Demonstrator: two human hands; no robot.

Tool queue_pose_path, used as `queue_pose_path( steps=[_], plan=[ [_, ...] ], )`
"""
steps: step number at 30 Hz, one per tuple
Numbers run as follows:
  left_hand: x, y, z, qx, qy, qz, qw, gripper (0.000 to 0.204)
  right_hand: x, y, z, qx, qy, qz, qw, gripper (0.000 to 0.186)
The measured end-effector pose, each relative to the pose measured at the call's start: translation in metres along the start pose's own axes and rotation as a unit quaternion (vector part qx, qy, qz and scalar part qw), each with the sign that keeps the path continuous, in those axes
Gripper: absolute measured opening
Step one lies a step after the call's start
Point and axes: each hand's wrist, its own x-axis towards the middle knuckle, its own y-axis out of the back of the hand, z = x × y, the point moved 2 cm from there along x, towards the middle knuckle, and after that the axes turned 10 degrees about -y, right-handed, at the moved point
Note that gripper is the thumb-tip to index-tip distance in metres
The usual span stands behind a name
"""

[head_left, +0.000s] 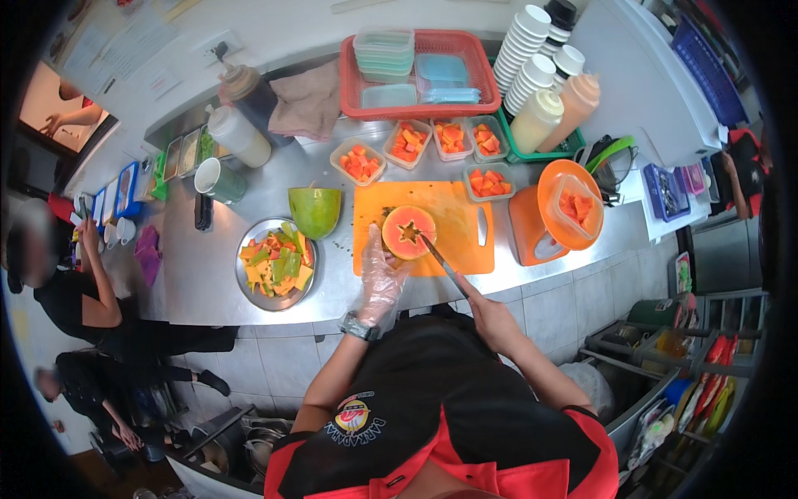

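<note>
My left hand (pixel 384 283), in a clear plastic glove, steadies a cut papaya half (pixel 399 249) on an orange cutting board (pixel 366 195). The orange flesh faces up, with a star-shaped hollow at its middle. My right hand (pixel 497 324) is bare and closed round the handle of a knife (pixel 449 274); the blade's tip is at the edge of the hollow. Left of the board stands another papaya piece, green-skinned (pixel 315 213), its cut side down. A round metal plate (pixel 274 305) nearby holds peels and scraps.
Several plastic tubs of papaya cubes (pixel 359 162) stand behind the board. To the right, an orange kitchen scale (pixel 532 224) bears another tub (pixel 576 207). Farther back are a red basket (pixel 353 104) of containers, squeeze bottles (pixel 238 137) and stacked cups (pixel 522 50). Other people (pixel 62 283) are at the left.
</note>
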Motion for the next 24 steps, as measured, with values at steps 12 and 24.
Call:
queue_pose_path(
  steps=[12, 24],
  plan=[
    [-0.001, 0.005, -0.009, 0.100, -0.031, -0.024, 0.994, 0.097, -0.003, -0.039, 0.004, -0.033, 0.042, 0.073, 0.996, 0.062],
    [-0.001, 0.009, -0.004, 0.128, -0.020, -0.059, 0.990, 0.094, -0.004, -0.062, 0.003, -0.048, 0.003, 0.120, 0.992, 0.068]
  ],
)
